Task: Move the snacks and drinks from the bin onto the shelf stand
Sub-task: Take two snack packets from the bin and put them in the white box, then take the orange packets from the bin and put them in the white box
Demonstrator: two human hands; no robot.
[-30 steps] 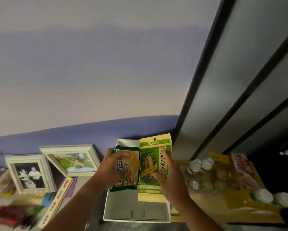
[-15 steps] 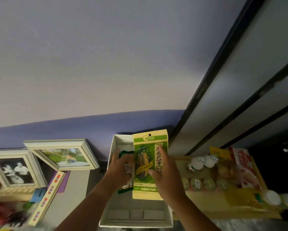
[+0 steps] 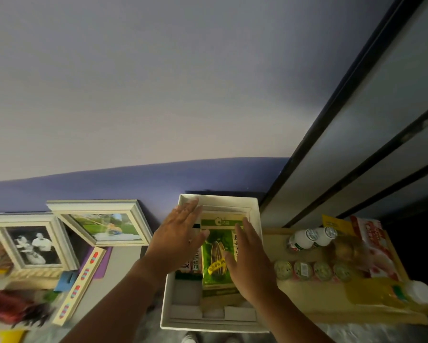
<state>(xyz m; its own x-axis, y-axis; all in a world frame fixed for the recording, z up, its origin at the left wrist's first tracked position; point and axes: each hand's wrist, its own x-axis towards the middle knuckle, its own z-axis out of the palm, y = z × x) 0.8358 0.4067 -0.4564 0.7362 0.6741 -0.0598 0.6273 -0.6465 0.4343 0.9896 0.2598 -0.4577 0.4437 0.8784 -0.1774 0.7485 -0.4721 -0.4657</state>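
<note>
Clearly you're far from done: both packets point(image 3: 216, 258) lie in the white bin point(image 3: 209, 325), lower centre, under your open left hand point(image 3: 180, 240) and right hand point(image 3: 248, 263); nothing gripped.

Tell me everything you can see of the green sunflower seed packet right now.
The sunflower seed packet is a flat green and yellow pouch, glossy like plastic film, printed with a large striped seed and a white logo on its top band. It lies face up in the white box, beside a darker packet. The right hand covers its right edge, fingers spread; the left hand hovers open alongside.
</note>
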